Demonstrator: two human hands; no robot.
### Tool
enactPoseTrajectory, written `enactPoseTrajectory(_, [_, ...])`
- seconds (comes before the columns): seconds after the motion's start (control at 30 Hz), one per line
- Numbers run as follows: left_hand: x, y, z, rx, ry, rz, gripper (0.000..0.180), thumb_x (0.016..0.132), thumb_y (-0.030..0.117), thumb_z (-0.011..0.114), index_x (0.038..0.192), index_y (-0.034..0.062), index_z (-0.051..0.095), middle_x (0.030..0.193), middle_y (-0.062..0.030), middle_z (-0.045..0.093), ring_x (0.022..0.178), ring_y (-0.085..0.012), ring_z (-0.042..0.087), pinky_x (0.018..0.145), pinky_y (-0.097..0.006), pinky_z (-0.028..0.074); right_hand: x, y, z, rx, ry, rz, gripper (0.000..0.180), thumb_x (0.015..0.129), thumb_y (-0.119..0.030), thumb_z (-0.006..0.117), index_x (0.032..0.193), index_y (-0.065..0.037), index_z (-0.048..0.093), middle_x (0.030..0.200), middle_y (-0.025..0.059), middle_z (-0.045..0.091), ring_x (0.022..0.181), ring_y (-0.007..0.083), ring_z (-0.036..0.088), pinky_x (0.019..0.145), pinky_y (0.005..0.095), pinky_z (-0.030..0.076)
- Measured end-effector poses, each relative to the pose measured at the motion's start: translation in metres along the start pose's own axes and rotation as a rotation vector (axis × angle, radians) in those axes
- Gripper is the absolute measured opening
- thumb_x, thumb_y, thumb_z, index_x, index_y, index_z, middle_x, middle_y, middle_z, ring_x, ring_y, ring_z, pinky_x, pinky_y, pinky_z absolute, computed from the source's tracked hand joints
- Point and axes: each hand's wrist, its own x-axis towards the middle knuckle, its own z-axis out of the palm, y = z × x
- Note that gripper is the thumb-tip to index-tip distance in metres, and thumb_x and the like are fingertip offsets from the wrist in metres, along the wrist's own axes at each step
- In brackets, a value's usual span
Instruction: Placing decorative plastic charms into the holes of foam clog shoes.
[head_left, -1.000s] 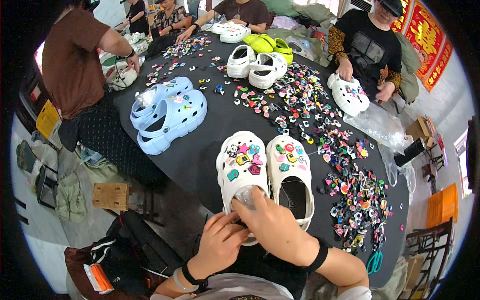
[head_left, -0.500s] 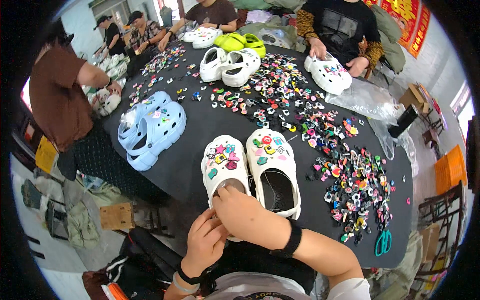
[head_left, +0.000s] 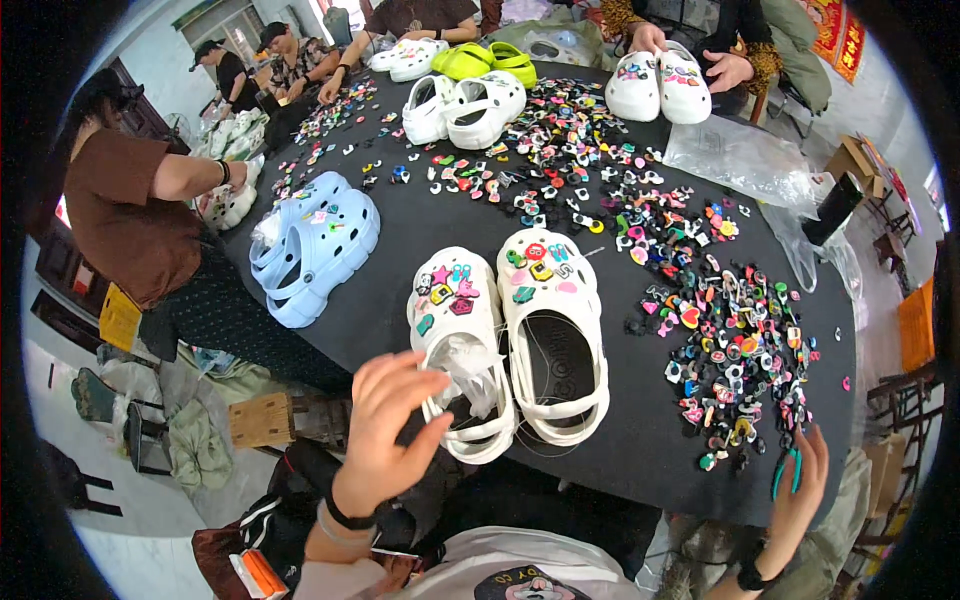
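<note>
Two white foam clogs [head_left: 545, 285] dotted with colourful charms stand side by side before me, toes pointing away. Crumpled clear plastic [head_left: 468, 365] fills the left clog's opening. A thin clear thread loops around the right clog's heel. My left hand [head_left: 395, 430] is open beside the left clog's heel, fingers spread, thumb near the strap. At the table's right front edge, my right hand [head_left: 803, 490] has its fingers stretched out against teal-handled scissors [head_left: 787, 473]. Part of the scissors is hidden by the hand.
Loose shoe charms [head_left: 735, 350] lie heaped along the right and middle. Light-blue clogs [head_left: 320, 250] stand left; white clogs [head_left: 470, 110] and lime clogs [head_left: 480, 65] farther back. A black bottle [head_left: 833, 208] and clear bags [head_left: 740, 165] lie at right. Several people work around the black table [head_left: 400, 215].
My hands have left the left clog. The right swung across to the scissors; the left opened beside the heel. Opposite, a person now holds two white clogs together.
</note>
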Motion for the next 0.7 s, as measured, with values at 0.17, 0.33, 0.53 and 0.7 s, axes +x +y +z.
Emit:
enactPoseTrajectory(0.17, [0.064,-0.016,0.004,0.057,-0.192,0.097,0.032,0.078,0.016,0.072,0.106,0.0035,0.064,0.108,-0.0119,0.063,0.114,-0.0317,0.054,0.098,-0.043,0.037,-0.019,0.108,0.025,-0.033,-0.071,0.141,0.035,0.088,-0.003,0.057,0.123,-0.004,0.057,0.123,0.0164,0.054,0.115,0.0348,0.052,0.096,0.042,0.042])
enactPoseTrajectory(0.33, [0.095,-0.041,0.031,-0.067,-0.441,0.208,0.023,0.079,0.018,0.072,0.093,0.0016,0.064,0.096,-0.0115,0.064,0.095,-0.0299,0.06,0.085,-0.039,0.044,-0.019,0.098,0.034,-0.069,-0.016,0.014,0.04,0.086,0.001,0.057,0.125,-0.005,0.053,0.11,0.0152,0.054,0.102,0.0331,0.055,0.09,0.0419,0.044])
enactPoseTrajectory(0.53, [0.096,-0.05,0.036,-0.512,-0.481,-0.084,0.011,0.088,0.01,0.062,0.091,0.0003,0.058,0.086,-0.0073,0.065,0.085,-0.0208,0.062,0.08,-0.034,0.047,-0.028,0.108,0.036,-0.048,-0.146,0.298,0.051,0.085,0.001,0.058,0.133,-0.004,0.042,0.114,0.018,0.052,0.106,0.0322,0.053,0.09,0.0391,0.044])
enactPoseTrajectory(0.7, [0.102,-0.027,0.018,-0.932,-0.43,-0.421,0.009,0.095,0.009,0.055,0.097,-0.0006,0.056,0.086,-0.0055,0.064,0.077,-0.0128,0.061,0.074,-0.027,0.049,-0.046,0.122,0.038,0.524,-0.028,0.23,0.044,0.098,-0.008,0.048,0.141,-0.006,0.038,0.12,0.0122,0.054,0.097,0.0217,0.057,0.083,0.0332,0.046])
